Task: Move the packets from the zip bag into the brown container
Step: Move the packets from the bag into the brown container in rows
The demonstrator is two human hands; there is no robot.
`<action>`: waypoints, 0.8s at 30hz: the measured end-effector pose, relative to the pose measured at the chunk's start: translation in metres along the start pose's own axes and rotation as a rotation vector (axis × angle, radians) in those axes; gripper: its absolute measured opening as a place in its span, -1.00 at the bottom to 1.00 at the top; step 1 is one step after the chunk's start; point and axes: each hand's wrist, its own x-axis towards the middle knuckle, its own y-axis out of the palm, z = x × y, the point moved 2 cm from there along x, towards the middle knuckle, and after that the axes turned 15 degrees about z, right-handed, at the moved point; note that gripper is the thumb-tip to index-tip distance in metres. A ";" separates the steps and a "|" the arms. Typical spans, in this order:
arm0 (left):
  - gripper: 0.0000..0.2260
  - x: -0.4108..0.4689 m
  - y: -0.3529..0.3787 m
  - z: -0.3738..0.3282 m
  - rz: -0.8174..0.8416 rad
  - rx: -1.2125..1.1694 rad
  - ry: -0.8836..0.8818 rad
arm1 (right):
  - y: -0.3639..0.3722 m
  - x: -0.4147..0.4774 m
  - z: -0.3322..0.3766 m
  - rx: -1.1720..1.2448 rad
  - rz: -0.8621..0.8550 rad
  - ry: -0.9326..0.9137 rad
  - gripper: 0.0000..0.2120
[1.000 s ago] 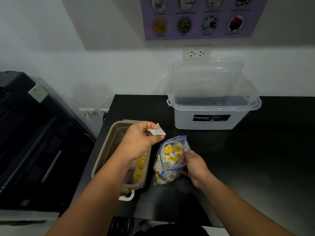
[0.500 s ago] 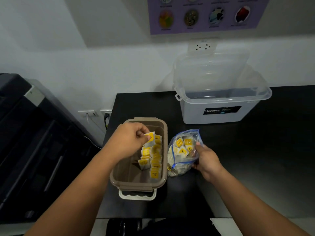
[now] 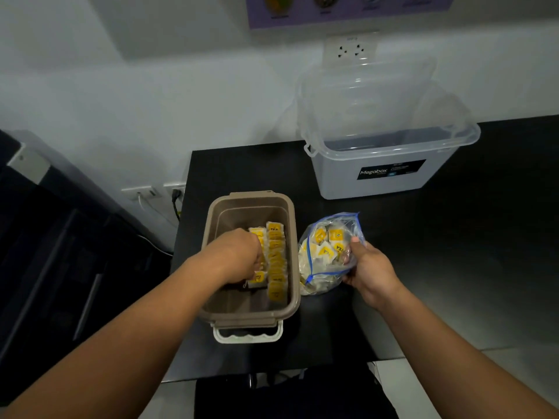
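While down inside brown container [image 3: 251,197] at counter [image 3: 453,267] left edge: left hand [image 3: 239,255], fingers curled among upright yellow packets [image 3: 276,267], grip on any impossible to tell; just beside: zip bag [image 3: 317,269] holding more packets, gripped by right hand [image 3: 370,267]; behind: clear tub [image 3: 378,179].

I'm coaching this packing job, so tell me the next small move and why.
Probably lift the left hand out of the brown container toward the zip bag: it sits low among the stacked packets, its fingers hidden, and the right hand grips the bag, which holds many more.
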 end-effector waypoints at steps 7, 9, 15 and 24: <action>-0.91 0.022 0.014 0.004 -0.045 0.024 -0.086 | -0.003 -0.004 -0.007 0.040 0.006 -0.003 -0.73; -0.89 0.024 0.015 0.004 -0.048 0.010 -0.107 | -0.003 -0.004 -0.007 0.047 0.010 -0.006 -0.73; -0.87 0.026 0.024 0.004 -0.094 0.057 -0.136 | -0.001 -0.005 -0.011 0.026 0.019 -0.018 -0.74; -0.90 0.003 0.010 0.002 -0.109 -0.044 -0.114 | -0.008 -0.012 -0.008 -0.023 0.059 -0.019 -0.79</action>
